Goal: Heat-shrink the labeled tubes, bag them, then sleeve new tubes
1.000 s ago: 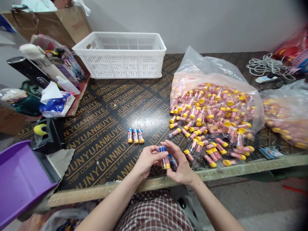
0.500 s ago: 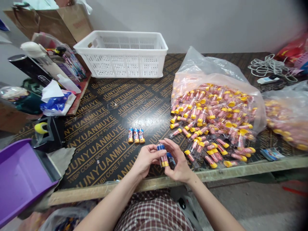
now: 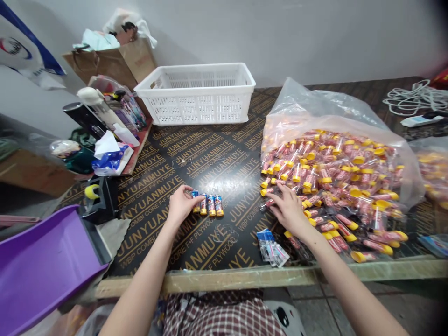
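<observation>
My left hand point(image 3: 184, 203) is closed on a small blue-and-yellow labelled tube point(image 3: 195, 205), standing it at the left end of a short row of similar labelled tubes point(image 3: 211, 205) on the dark plywood tabletop point(image 3: 154, 228). On the other side, my right hand point(image 3: 290, 211) hovers at the left edge of a heap of clear tubes point(image 3: 325, 163) with yellow caps and pink contents. Its fingers are apart around a loose clear tube point(image 3: 268, 204); whether they touch it I cannot tell. Small printed blue-and-white labels point(image 3: 271, 247) lie near the table's front edge.
A white plastic basket point(image 3: 198, 105) stands at the back. The heap spills from a clear plastic bag point(image 3: 297, 100). At left are a tape dispenser point(image 3: 100, 203), a purple dustpan-like tray point(image 3: 52, 266), bottles and a paper bag point(image 3: 136, 60). A white cable point(image 3: 408, 95) lies at back right.
My hands have parted. The left carried the labelled tube to the row's left end; the right moved over to the heap, uncovering the labels. The view has shifted left.
</observation>
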Tool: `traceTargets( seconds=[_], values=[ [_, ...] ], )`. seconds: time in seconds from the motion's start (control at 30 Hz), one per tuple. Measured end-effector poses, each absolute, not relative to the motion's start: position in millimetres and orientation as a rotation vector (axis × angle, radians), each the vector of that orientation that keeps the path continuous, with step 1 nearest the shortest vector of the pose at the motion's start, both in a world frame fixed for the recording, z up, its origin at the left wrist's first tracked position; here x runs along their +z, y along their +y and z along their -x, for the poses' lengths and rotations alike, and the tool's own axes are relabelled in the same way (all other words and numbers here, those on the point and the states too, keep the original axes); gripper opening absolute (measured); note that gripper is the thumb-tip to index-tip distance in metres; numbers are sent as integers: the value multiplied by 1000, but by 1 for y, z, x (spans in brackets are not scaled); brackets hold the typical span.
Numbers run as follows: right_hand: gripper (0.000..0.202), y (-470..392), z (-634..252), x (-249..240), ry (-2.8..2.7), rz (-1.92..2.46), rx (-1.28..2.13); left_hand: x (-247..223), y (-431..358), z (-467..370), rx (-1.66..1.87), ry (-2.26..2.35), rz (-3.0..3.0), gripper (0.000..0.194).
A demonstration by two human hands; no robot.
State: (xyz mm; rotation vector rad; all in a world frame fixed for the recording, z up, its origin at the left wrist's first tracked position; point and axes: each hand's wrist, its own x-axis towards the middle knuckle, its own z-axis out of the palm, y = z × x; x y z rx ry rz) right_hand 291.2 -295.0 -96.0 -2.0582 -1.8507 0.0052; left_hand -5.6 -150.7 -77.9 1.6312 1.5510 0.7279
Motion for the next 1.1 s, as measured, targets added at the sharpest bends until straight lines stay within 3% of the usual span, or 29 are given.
traceTargets(
  seconds=[0.17, 0.27, 0.37, 0.5, 0.67, 1.1],
  values=[
    [16, -296, -294, -105, -1955, 2112, -102, -85, -141, 11, 452, 1647, -1888, 45],
    [19, -304, -287, -96, -1852, 2018, -2, -74, -162, -5, 546, 1747, -2015, 40],
    [25, -313, -278, -86, -1672, 1921, 189, -68, -201, -37, 648, 1491, -2042, 25],
    [30, -325, -265, -78, -1476, 1874, 284, -77, -255, -86, 405, 995, -2007, 18],
    [29, -343, -259, -72, -1403, 1859, 305, -88, -274, -107, 270, 997, -2013, 7],
    [19, -358, -253, -84, -1022, 1756, 429, -89, -284, -101, 335, 996, -2139, 3]
  ],
)
